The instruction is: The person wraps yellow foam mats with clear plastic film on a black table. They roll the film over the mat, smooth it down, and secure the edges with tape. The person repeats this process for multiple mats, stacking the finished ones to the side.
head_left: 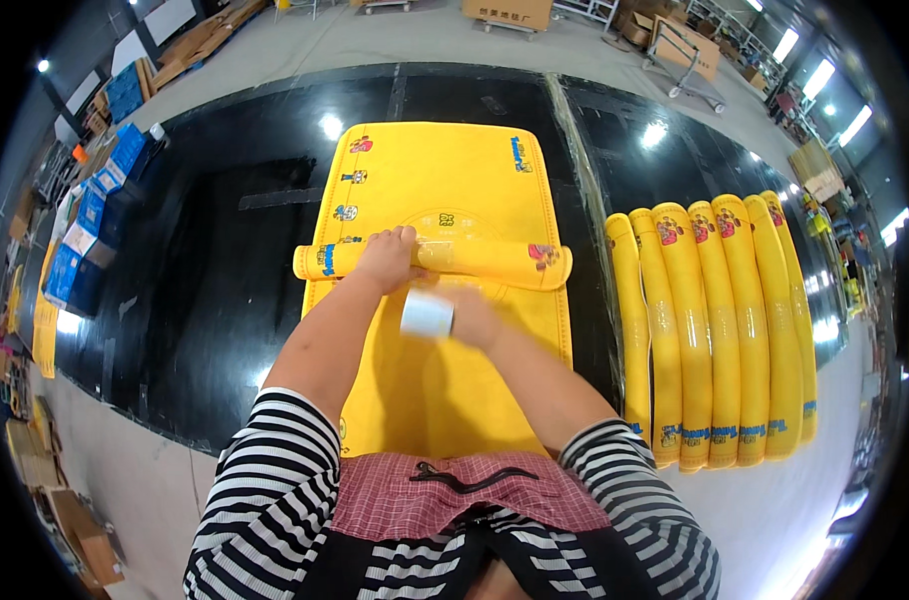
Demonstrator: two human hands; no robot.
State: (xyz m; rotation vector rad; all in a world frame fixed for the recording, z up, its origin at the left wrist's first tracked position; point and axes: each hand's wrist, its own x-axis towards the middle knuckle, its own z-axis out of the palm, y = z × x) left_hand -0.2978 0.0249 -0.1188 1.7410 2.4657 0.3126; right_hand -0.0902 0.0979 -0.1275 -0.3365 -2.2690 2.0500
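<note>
A yellow mat rolled into a tube (490, 263) lies crosswise on a flat yellow mat (455, 165) with small printed cartoon figures along its left side. My left hand (386, 258) rests on the tube just left of its middle, fingers curled over it. A glossy strip of clear tape (435, 254) shows on the tube beside those fingers. Close in front of the tube, my right hand (475, 315) is smeared by motion. It grips a whitish tape roll (427, 313), also blurred, above the flat mat.
Several rolled yellow mats (697, 340) lie side by side on the right of the black table (215, 230). Blue boxes (90, 215) line its left edge. Beyond the table, a metal trolley (685, 70) and a large cardboard box (508, 12) stand on the floor.
</note>
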